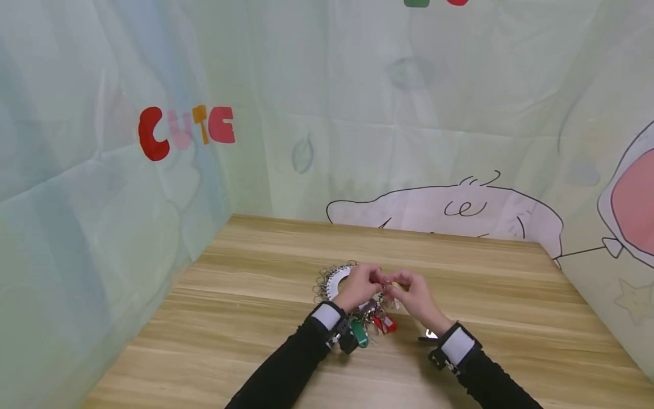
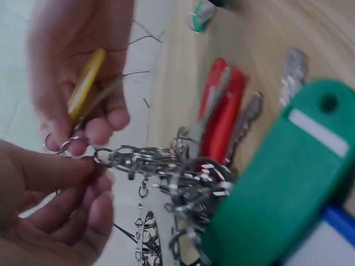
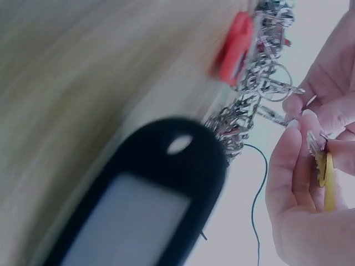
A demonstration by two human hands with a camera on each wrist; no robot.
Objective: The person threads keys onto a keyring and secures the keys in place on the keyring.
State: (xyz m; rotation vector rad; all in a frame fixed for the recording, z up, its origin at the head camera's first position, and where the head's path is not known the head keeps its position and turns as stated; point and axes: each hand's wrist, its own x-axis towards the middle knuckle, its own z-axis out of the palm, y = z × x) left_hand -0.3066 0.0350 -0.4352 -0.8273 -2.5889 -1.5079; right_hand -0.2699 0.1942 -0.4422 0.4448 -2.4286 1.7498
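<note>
My left hand (image 1: pixel 359 287) and right hand (image 1: pixel 415 295) meet fingertip to fingertip over a bunch of keys. With thumb and fingers my left hand pinches a small metal ring (image 2: pixel 101 155) at the end of a linked cluster of metal rings (image 2: pixel 147 159). In the right hand's fingers are a yellow key tag (image 2: pixel 87 83) and its key (image 3: pixel 317 152). A white hoop (image 1: pixel 332 283) edged with metal key rings lies partly under the left hand. Below the hands hang or lie a green key tag (image 1: pixel 359 333) and a red key tag (image 1: pixel 384 324), with loose-hanging keys among them.
On the wooden table (image 1: pixel 245 272), a black key tag (image 3: pixel 119 205) with a white label lies by the right wrist. A blue-edged tag (image 2: pixel 339 220) shows beside the green one. Printed fabric walls (image 1: pixel 286 85) stand at the table's left, back and right.
</note>
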